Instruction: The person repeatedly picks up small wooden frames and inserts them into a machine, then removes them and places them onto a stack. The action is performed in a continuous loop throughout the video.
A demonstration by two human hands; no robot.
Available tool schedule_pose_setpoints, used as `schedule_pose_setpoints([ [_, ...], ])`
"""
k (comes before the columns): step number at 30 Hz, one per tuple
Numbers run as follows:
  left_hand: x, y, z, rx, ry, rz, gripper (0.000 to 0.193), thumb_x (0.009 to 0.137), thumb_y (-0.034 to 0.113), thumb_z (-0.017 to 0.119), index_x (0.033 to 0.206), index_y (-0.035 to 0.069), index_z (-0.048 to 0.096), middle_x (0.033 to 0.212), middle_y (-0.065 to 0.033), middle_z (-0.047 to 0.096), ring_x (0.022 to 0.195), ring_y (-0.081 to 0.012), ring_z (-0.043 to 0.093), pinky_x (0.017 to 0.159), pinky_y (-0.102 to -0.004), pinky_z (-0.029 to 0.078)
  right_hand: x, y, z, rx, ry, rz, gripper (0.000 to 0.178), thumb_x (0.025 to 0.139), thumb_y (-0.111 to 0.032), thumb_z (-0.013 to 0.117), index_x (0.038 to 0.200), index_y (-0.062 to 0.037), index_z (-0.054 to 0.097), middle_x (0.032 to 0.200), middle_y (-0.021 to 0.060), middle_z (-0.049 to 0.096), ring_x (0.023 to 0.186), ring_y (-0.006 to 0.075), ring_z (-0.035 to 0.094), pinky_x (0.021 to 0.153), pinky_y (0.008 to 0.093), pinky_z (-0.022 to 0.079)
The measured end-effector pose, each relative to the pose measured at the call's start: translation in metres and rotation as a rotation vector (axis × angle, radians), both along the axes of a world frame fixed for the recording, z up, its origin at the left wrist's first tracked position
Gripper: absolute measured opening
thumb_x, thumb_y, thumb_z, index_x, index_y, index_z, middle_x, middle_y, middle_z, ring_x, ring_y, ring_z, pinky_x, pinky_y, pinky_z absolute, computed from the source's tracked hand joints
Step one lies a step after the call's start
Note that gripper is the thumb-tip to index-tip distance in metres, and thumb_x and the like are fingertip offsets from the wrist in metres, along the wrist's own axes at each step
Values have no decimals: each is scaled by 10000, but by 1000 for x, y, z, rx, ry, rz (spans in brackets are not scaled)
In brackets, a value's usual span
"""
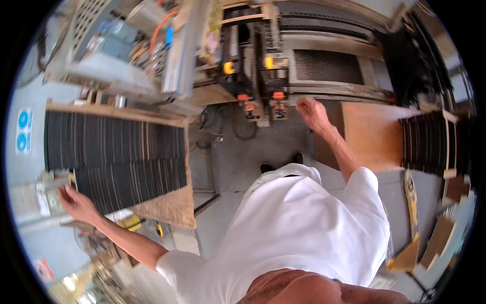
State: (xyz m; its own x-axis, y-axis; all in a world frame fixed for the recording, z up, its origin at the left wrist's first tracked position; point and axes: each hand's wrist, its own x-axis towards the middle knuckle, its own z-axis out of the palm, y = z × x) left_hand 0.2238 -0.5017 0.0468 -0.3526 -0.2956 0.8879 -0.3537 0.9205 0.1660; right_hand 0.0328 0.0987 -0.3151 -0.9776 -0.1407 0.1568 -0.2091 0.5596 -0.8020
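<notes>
My left hand (77, 203) is stretched out to the left, at the near outer corner of two rows of thin dark strips (119, 137) packed on edge on a wooden board (169, 205). Its fingers are loosely bent and apart, with nothing visible in them; whether they touch the pale block at the row's end I cannot tell. Raised in front of me, my right hand (315, 116) has its fingers curled in, and no object shows in it. It is just right of two machine heads (276, 96) with orange and yellow parts, apart from them.
An orange-brown tabletop (372, 134) lies to the right, with more dark strips (430, 142) at its far end. A machine frame (329, 38) spans the front. A yellow-handled pallet truck or similar tool (411, 202) stands at right. Cables lie on the floor ahead.
</notes>
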Motion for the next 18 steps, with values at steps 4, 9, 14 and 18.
schedule_pose_setpoints([
  [4,-67,138,-93,330,104,-517,327,991,206,528,1166,-63,593,1034,-148,673,947,-213,651,809,-331,540,3,99,89,259,456,-208,203,786,-133,709,965,-80,629,967,122,658,918,346,617,772,412,494],
  [9,-121,286,-251,971,-336,-854,300,992,163,523,1184,-63,568,1025,-148,661,914,-198,643,828,-316,540,32,268,171,689,663,-576,238,747,-140,726,960,-83,639,1038,101,654,997,313,601,855,413,474],
  [14,-169,331,-340,1316,-548,-965,377,994,198,519,1263,-65,512,1110,-167,638,965,-211,643,859,-323,538,110,406,202,1170,211,-1009,307,771,-310,720,922,-60,625,968,151,650,943,344,623,791,449,495],
  [18,-233,340,-342,1498,-507,-1009,353,980,204,554,1250,-22,542,1056,-132,670,912,-171,657,815,-276,536,188,492,148,860,164,-958,378,901,-278,627,1202,-61,559,1103,140,632,1061,317,595,868,417,468],
])
